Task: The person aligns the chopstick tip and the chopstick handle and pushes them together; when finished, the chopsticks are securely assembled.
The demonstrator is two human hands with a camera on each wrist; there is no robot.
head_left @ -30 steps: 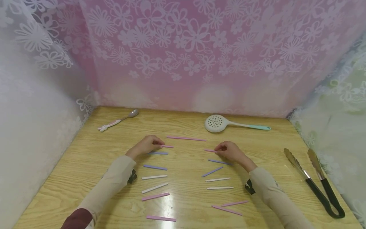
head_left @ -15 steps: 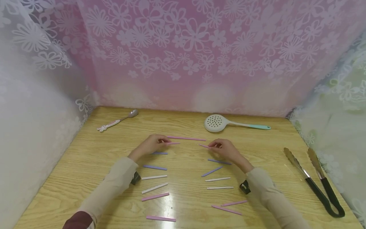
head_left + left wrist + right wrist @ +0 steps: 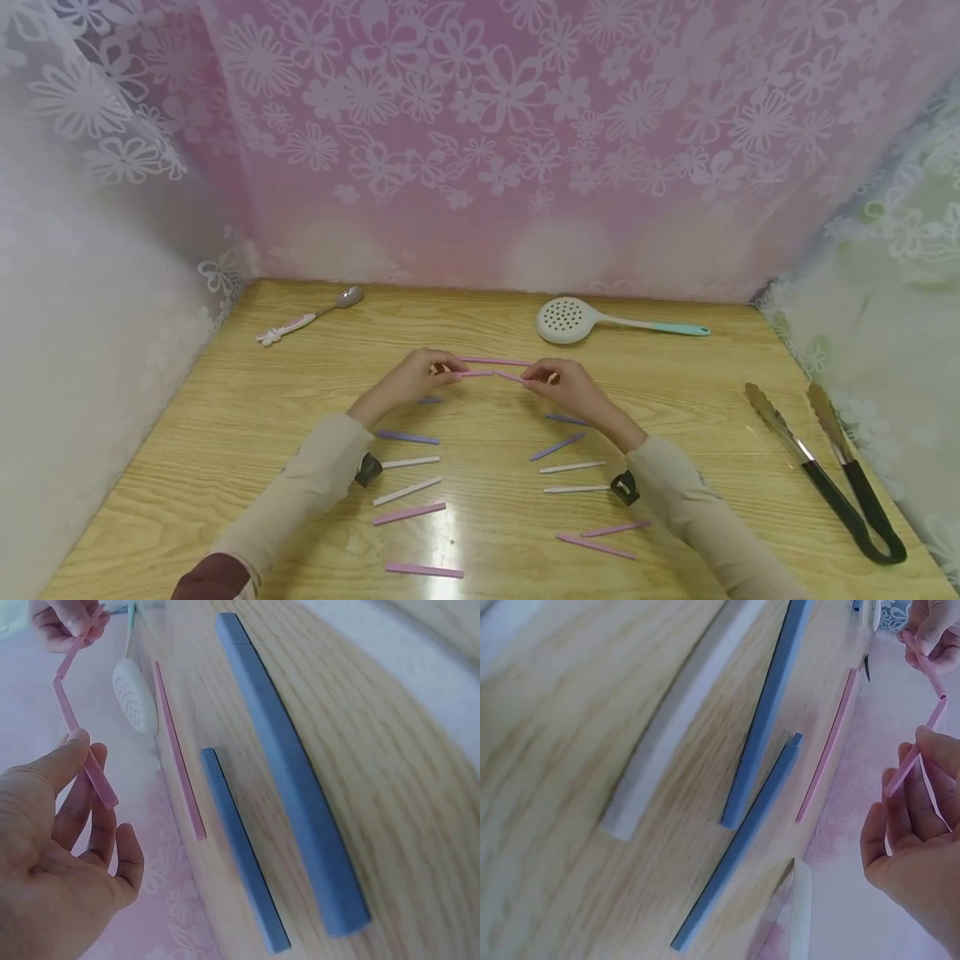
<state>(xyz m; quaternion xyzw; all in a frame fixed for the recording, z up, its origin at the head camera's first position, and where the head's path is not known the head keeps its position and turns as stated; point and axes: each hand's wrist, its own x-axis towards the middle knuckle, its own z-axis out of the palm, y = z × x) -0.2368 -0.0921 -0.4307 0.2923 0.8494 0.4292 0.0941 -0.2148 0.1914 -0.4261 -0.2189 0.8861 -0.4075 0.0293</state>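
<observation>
My left hand [image 3: 422, 375] pinches a short pink stick [image 3: 66, 705] between thumb and fingers, above the far middle of the table. Opposite it, my right hand [image 3: 568, 385] pinches another short pink stick [image 3: 935, 716]. The inner ends of the two sticks meet at an angle and appear to touch; whether one enters the other I cannot tell. Just behind them a longer pink stick [image 3: 495, 361] lies on the table. Blue sticks [image 3: 244, 851] lie below my left hand, and more blue sticks [image 3: 739, 844] below my right.
White sticks [image 3: 408, 492] and pink sticks [image 3: 423, 571] lie in two columns nearer the front. A spoon [image 3: 318, 313] lies at the back left, a slotted skimmer [image 3: 566, 320] at the back. Black-handled tongs [image 3: 832, 483] lie spread at the right. Patterned cloth [image 3: 495, 167] hangs behind the table.
Both hands have moved inward and slightly back, each carrying its pink stick. The sticks were apart over the table and now meet end to end.
</observation>
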